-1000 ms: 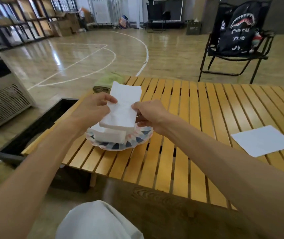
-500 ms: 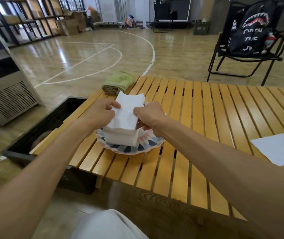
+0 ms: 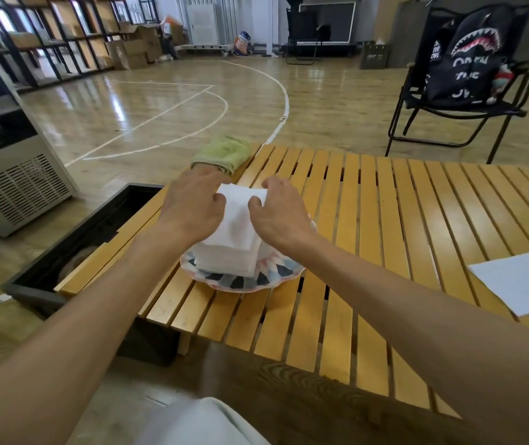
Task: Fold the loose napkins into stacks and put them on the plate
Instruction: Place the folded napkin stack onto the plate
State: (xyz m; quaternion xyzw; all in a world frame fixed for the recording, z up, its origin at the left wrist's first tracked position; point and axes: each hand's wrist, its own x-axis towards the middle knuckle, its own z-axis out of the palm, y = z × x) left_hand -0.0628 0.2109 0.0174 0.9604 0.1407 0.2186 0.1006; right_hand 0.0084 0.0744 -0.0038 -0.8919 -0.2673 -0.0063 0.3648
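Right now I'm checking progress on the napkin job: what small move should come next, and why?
Probably lift both hands off and reach for the flat white napkin lying loose on the yellow slatted table. The left hand and right hand rest on the white folded stack, which already sits on the patterned plate.

Plate (image 3: pixel 244 282): far rim and centre hidden under the napkin stack (image 3: pixel 234 252); only the near patterned rim showed.
Napkin stack: count of napkins could not be told; both side edges were covered by the left hand (image 3: pixel 192 207) and right hand (image 3: pixel 277 213).
Fingertips of both hands: blurred, grip not readable.
Loose napkin (image 3: pixel 523 279): right corner cut off by the frame edge.
Green cloth (image 3: pixel 224 152): near end hidden behind the left hand.
Black bin (image 3: pixel 73 248): contents too dark to identify.
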